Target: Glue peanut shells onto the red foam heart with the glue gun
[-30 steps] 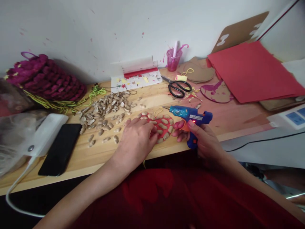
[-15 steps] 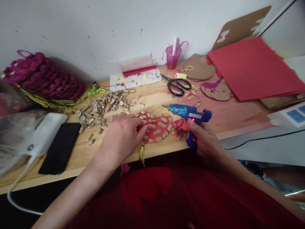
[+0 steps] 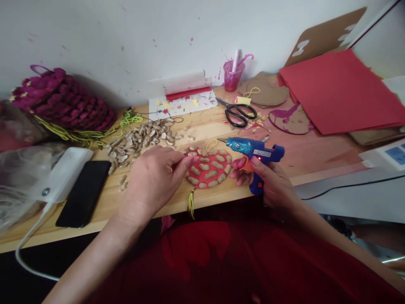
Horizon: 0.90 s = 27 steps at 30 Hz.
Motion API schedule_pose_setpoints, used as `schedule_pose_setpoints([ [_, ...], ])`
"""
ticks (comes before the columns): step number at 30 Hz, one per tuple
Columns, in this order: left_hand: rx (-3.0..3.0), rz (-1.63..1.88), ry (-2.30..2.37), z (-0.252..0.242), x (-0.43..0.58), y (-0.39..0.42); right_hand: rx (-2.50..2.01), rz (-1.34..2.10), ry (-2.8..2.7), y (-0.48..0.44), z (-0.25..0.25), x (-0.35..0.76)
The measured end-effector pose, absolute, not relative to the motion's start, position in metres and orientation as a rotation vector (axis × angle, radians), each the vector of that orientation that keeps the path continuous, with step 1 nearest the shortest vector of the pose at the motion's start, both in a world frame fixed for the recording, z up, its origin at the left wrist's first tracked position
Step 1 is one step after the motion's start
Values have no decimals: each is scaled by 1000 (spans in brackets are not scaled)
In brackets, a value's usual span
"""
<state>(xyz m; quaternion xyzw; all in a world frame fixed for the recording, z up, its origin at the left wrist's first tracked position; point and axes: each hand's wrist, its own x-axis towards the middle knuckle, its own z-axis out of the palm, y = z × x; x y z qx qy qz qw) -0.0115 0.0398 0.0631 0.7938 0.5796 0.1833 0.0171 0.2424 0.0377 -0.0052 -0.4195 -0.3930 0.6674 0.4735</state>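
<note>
My right hand [image 3: 275, 181] grips a blue hot glue gun [image 3: 247, 145] by its handle, fingers by the orange trigger and a small red light lit on its side. The nozzle points left, over the far edge of a red disc [image 3: 207, 173]. Peanut shells [image 3: 211, 174] sit in spaced rows on the disc, which has a yellow loop at the top and a yellow-green tassel [image 3: 191, 204] at the bottom. My left hand [image 3: 155, 177] is at the disc's left edge, thumb and fingertips pinched together. Whatever lies between those fingertips is too small to make out.
Loose peanut shells [image 3: 142, 137] are heaped behind my left hand. Black scissors [image 3: 238, 114], a star sheet [image 3: 180, 103] and a pink cup [image 3: 232, 76] stand along the back. Red card [image 3: 341, 93] lies right; a phone [image 3: 84, 194] and a white power strip [image 3: 68, 173] lie left.
My left hand has drawn back leftward from the middle of the disc, uncovering more shells there. The glue gun stays in my right hand, nearly still. The whole view has shifted slightly.
</note>
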Motion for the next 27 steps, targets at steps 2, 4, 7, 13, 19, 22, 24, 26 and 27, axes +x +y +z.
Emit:
schedule_pose_setpoints([
  [2, 2426, 602, 1757, 63, -11, 39, -1041, 1630, -967, 38, -5, 242],
  [4, 2394, 643, 1729, 61, -11, 39, -1039, 1620, -968, 38, -3, 241],
  [7, 2389, 650, 1758, 59, -13, 39, -1032, 1611, -966, 38, -1, 240],
  [13, 2460, 539, 1806, 60, -13, 39, -1043, 1617, -959, 39, 0, 240],
  [19, 2496, 510, 1737, 57, -12, 41, -1007, 1633, -934, 39, 0, 239],
  [22, 2503, 546, 1672, 55, -12, 43, -1012, 1637, -931, 39, 0, 239],
  [24, 2504, 538, 1639, 54, -12, 43, -1010, 1639, -936, 39, 0, 239],
  [26, 2506, 510, 1623, 53, -12, 43, -1006, 1641, -938, 39, -1, 240],
  [27, 2508, 498, 1625, 53, -13, 42, -1004, 1640, -936, 39, -1, 239],
])
